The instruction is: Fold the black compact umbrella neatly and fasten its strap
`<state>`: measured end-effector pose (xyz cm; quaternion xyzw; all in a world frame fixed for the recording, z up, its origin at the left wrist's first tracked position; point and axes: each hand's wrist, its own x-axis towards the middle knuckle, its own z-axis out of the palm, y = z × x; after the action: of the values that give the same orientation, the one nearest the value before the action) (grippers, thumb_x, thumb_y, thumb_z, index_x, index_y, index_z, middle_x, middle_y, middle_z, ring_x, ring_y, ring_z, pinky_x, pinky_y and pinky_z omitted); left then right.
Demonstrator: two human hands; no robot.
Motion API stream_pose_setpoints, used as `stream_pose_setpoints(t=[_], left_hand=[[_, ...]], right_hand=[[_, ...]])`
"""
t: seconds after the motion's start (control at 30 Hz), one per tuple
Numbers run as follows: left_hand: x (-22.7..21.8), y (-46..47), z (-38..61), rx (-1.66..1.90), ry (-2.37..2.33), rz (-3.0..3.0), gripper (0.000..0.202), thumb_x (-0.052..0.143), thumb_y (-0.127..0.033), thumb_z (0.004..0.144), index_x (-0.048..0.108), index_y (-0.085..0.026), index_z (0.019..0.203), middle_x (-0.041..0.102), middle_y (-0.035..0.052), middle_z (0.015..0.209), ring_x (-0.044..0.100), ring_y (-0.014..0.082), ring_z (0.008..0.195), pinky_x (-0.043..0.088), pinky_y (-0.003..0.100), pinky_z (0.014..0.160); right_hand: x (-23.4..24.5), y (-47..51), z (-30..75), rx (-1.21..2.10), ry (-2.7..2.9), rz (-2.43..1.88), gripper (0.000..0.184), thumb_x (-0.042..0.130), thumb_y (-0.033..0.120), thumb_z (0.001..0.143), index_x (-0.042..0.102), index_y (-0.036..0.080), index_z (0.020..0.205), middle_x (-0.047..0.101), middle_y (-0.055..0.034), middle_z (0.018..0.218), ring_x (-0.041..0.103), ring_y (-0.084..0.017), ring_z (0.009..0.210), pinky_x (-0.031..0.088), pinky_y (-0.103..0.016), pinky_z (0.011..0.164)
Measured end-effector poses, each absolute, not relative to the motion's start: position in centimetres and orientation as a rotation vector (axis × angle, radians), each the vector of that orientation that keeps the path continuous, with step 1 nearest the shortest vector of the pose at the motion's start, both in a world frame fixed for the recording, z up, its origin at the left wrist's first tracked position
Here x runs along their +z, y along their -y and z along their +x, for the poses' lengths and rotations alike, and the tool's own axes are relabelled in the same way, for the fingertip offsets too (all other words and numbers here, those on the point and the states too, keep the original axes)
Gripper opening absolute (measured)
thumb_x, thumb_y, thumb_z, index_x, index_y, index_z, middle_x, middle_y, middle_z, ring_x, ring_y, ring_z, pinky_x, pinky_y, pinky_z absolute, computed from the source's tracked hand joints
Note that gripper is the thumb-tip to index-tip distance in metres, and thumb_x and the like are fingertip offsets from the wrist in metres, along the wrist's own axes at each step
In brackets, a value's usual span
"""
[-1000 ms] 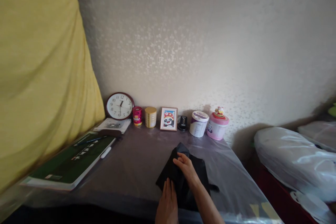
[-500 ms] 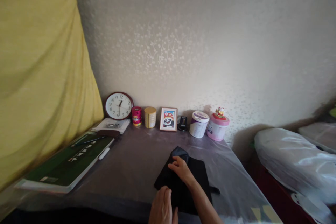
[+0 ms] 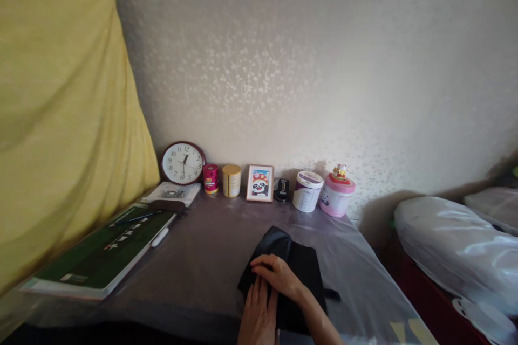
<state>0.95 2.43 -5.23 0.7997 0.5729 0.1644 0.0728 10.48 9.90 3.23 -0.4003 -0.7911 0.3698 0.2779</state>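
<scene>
A black folded fabric item (image 3: pixel 301 264) lies on the table in front of me, with a smoother, shinier flap at its far end and a short strap sticking out on the right. My left hand (image 3: pixel 259 310) rests flat on its near left part, fingers stretched forward. Reaching across from the right, my right hand (image 3: pixel 279 277) lies over the left fingertips, its fingers slightly bent and nothing seen in them. The fabric directly under both hands is hidden.
Along the wall stand a clock (image 3: pixel 183 163), a red tin (image 3: pixel 210 178), a yellow tin (image 3: pixel 232 181), a panda picture frame (image 3: pixel 259 184), a small black object (image 3: pixel 282 190) and two tubs. A green book (image 3: pixel 105 248) with a pen lies left. Plastic-covered bundles (image 3: pixel 449 248) sit right.
My right hand has drawn back from the shiny flap toward me. The left hand has moved forward onto the fabric with its fingers straightened, and the two hands now meet.
</scene>
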Motion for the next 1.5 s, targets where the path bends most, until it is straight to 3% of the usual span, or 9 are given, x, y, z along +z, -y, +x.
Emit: stream_pose_setpoints(t=[0.13,0.3,0.57,0.7,0.9,1.07,1.27,1.4,1.5], left_hand=[[-5.8,-2.3,1.8,0.507,-1.898,2.423,0.076,0.049,-0.008,0.058,0.034,-0.015,0.133,0.036,0.0131,0.139,0.027,0.0304,0.13,0.03,0.048,0.105],[-6.5,-2.4,2.2,0.584,-2.057,2.477,0.066,0.042,-0.003,0.07,0.032,-0.018,0.134,0.038,0.0111,0.139,0.035,0.025,0.127,0.035,0.041,0.103],[-7.2,-2.6,2.6,0.773,-2.262,2.536,0.054,0.045,-0.013,0.081,0.032,-0.027,0.132,0.048,0.0087,0.131,0.043,0.0239,0.122,0.042,0.039,0.096],[-6.9,-2.6,2.9,0.685,-2.294,2.484,0.056,0.041,-0.007,0.08,0.032,-0.03,0.131,0.047,0.0097,0.132,0.043,0.0245,0.121,0.041,0.041,0.096],[-5.8,-2.5,3.4,0.499,-2.233,2.25,0.061,0.029,-0.002,0.08,0.023,-0.033,0.132,0.038,0.0092,0.138,0.037,0.0259,0.125,0.042,0.046,0.094],[-5.1,-2.8,3.6,0.411,-2.142,2.094,0.06,0.024,-0.001,0.081,0.021,-0.03,0.133,0.031,0.0084,0.141,0.031,0.0256,0.128,0.043,0.042,0.094],[-3.8,-2.7,2.9,0.338,-2.024,2.044,0.062,0.023,0.0,0.079,0.018,-0.026,0.136,0.024,0.0099,0.144,0.024,0.0259,0.131,0.038,0.041,0.099],[-1.8,-1.7,2.0,0.265,-1.857,2.12,0.083,0.04,0.003,0.066,0.004,-0.02,0.138,0.011,0.0156,0.146,0.014,0.0285,0.134,0.031,0.042,0.103],[0.0,-1.0,1.8,0.185,-1.82,2.1,0.101,0.047,0.005,0.053,-0.003,-0.016,0.137,0.003,0.0175,0.147,0.009,0.0297,0.135,0.028,0.041,0.105]], right_hand=[[2.9,-8.5,11.9,0.732,2.207,-0.946,0.028,0.041,0.033,0.089,0.068,0.023,0.093,0.069,-0.0035,0.095,0.056,-0.018,0.102,0.042,-0.032,0.092],[1.6,-9.3,13.0,0.458,2.341,-0.952,0.034,0.034,0.03,0.092,0.062,0.021,0.109,0.063,-0.0068,0.115,0.045,-0.02,0.12,0.03,-0.04,0.105],[1.0,-12.7,12.9,0.258,2.473,-0.978,0.034,0.034,0.03,0.093,0.061,0.02,0.111,0.06,-0.0065,0.12,0.043,-0.021,0.122,0.027,-0.044,0.105],[0.9,-14.6,12.9,0.218,2.494,-1.028,0.033,0.035,0.031,0.092,0.062,0.022,0.109,0.061,-0.0045,0.118,0.044,-0.021,0.121,0.026,-0.044,0.105],[1.2,-17.5,12.9,0.169,2.524,-1.12,0.035,0.031,0.03,0.093,0.066,0.025,0.098,0.067,-0.0013,0.106,0.048,-0.021,0.115,0.027,-0.042,0.102],[0.8,-19.8,13.1,0.161,2.448,-1.298,0.033,0.035,0.026,0.09,0.067,0.023,0.085,0.07,-0.003,0.094,0.059,-0.017,0.095,0.038,-0.031,0.09],[0.6,-20.1,16.1,0.077,2.144,-1.561,0.034,0.03,0.024,0.088,0.063,0.021,0.098,0.066,-0.0078,0.104,0.059,-0.019,0.099,0.041,-0.032,0.088],[0.4,-16.8,20.9,0.004,1.909,-1.741,0.038,0.028,0.03,0.088,0.061,0.017,0.099,0.066,-0.0113,0.1,0.06,-0.022,0.098,0.042,-0.033,0.086],[-0.3,-13.1,23.6,0.018,1.741,-1.824,0.033,0.036,0.035,0.084,0.063,0.018,0.093,0.067,-0.0113,0.094,0.063,-0.023,0.091,0.045,-0.031,0.081]])
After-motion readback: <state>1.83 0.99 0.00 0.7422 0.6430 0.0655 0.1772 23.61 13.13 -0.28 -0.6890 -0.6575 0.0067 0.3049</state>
